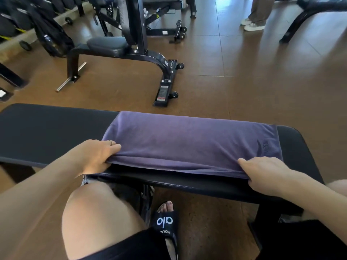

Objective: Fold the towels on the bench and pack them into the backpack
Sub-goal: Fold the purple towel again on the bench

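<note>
So the purple towel (189, 145) runs lengthwise along the bench (47, 132), left hand (97, 154) and right hand (262, 175) each pinching a near-edge corner, so folding goes away from the body.

brown floor (244, 76), black adjustable bench (112, 47), perhaps dumbbell rack (16, 21) far left.
</note>
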`<state>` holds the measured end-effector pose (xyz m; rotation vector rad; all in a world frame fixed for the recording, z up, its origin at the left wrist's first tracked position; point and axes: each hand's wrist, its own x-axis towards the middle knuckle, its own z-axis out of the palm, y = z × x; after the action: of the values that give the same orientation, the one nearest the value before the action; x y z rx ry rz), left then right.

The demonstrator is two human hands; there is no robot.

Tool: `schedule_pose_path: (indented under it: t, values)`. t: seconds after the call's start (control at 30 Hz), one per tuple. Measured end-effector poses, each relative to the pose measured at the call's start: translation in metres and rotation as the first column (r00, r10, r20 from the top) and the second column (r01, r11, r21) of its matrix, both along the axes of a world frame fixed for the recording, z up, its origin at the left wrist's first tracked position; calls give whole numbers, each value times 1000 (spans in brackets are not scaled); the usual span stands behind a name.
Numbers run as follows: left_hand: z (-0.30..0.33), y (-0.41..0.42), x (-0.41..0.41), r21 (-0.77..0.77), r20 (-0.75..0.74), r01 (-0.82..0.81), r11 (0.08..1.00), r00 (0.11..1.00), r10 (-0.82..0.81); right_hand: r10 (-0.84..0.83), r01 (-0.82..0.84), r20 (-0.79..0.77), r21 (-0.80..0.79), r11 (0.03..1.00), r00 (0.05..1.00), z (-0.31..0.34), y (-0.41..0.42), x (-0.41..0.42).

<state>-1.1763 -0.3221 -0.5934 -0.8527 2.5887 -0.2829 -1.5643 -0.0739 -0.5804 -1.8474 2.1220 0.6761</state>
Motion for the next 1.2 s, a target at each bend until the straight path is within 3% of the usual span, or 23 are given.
schedule_pose_path:
  t: [0.13,0.23,0.33,0.4,0.47,0.53,0.63,0.73,0.8,0.87,0.97,1.1,1.2]
  values:
    - [1,8,2,92,60,-86,992,995,81,-34,37,-14,283,959,999,24,-17,16]
    - [3,10,8,86,96,-92,992,992,83,27,-34,25,338,940,999,38,-35,42]
    - [2,5,18,-2,6,-59,998,998,59,100,-144,196,227,963,976,41,-58,72]
    - [-2,2,28,-150,-124,50,987,990,-69,138,-185,330,116,976,934,35,-80,91]
    - [-4,0,39,-239,-179,73,968,977,-118,156,-180,430,16,984,889,22,-107,108]
    - [-5,1,48,-235,-163,78,969,979,-119,179,-145,467,-108,983,866,5,-133,124]
    - [-11,-2,70,-197,-133,63,978,987,-90,264,-139,410,-310,941,873,-16,-166,145]
    - [-15,-4,91,-160,-111,-29,987,994,11,321,-157,374,-407,900,870,-30,-195,164]
    - [-16,-5,95,-132,-192,-156,979,973,129,325,-166,347,-417,894,880,-39,-214,175]
    - [-17,-8,87,-69,-366,-305,950,894,260,314,-163,326,-416,895,892,-49,-233,185]
    - [-21,-18,56,101,-498,-352,931,792,353,282,-132,328,-413,901,902,-59,-262,196]
    - [-39,-41,11,276,-467,-458,845,705,534,242,-78,307,-464,882,920,-70,-294,202]
    - [-56,-47,4,197,-401,-493,847,748,529,247,-106,265,-452,885,932,-77,-315,203]
